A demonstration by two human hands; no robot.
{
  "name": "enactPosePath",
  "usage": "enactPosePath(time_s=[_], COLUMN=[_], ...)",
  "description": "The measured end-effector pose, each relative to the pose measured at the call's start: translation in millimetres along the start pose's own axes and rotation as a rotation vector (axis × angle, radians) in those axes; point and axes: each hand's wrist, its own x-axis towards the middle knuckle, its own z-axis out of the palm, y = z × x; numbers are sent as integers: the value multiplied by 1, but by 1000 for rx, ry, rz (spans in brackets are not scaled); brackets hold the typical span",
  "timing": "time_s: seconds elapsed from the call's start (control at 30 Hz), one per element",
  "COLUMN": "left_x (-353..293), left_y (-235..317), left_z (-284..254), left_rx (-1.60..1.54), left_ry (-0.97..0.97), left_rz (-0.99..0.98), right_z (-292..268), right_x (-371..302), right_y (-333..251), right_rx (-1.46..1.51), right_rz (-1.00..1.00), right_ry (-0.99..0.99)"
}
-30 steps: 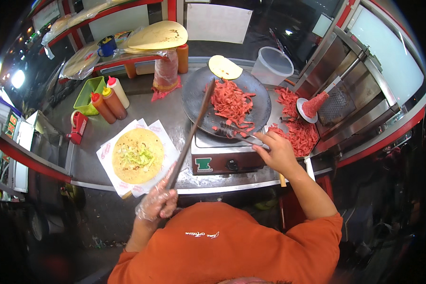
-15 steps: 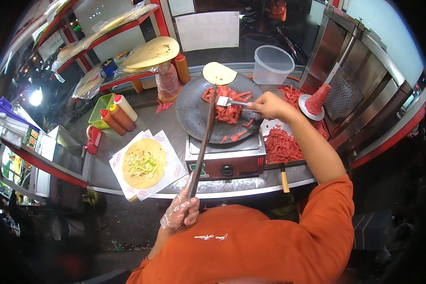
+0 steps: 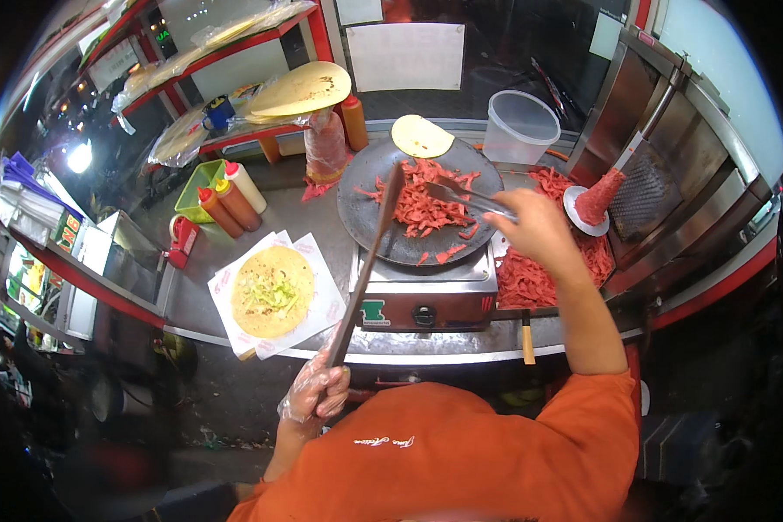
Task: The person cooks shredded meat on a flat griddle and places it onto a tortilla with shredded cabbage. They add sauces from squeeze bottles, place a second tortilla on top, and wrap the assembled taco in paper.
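Observation:
My left hand, in a clear plastic glove, is closed around the lower end of a long dark wooden spatula. Its upper end lies over the round griddle pan, beside shredded red meat. Bare, my right hand grips metal tongs, their tips at the right side of the meat. A folded flatbread rests on the pan's far rim. To the left, an open flatbread topped with shredded greens lies on white paper.
The pan sits on a gas stove. Right of it, a tray holds more red meat, below a meat cone at an upright grill. A clear tub stands behind. Sauce bottles and a shelf of flatbreads are left.
The meat is spread wider and looser over the pan. The tongs have turned, so their two arms now show apart. The whole view has shifted slightly.

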Motion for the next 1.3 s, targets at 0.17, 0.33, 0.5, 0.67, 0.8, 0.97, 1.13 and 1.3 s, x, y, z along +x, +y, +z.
enactPosePath(time_s=[0.17, 0.33, 0.5, 0.67, 0.8, 0.97, 1.13, 1.3], left_x=[10, 7, 11, 19, 31, 16, 7, 38], left_y=[16, 30, 37, 47, 58, 63, 75, 70], left_z=[-11, -31, -42, -36, -31, -50, -65, -49], left_rx=[196, 157, 249, 225, 288, 123, 127, 209], left_ry=[107, 127, 138, 61, 26, 3, 55, 126], left_rz=[-42, 15, -31, -24, -89, -36, 48, 51], right_z=[11, 27, 24, 30, 59, 75, 5, -42], right_x=[21, 15, 5, 33, 52, 60, 44, 52], right_y=[2, -24, -23, -7, -13, 2, 34, 48], right_rx=[-18, -74, -52, -214, -244, -403, 10, 287], right_rz=[120, 81, 60, 127, 74, -62, 83, 600], right_ry=[-181, -72, -136, 86, -69, 148, -157, -467])
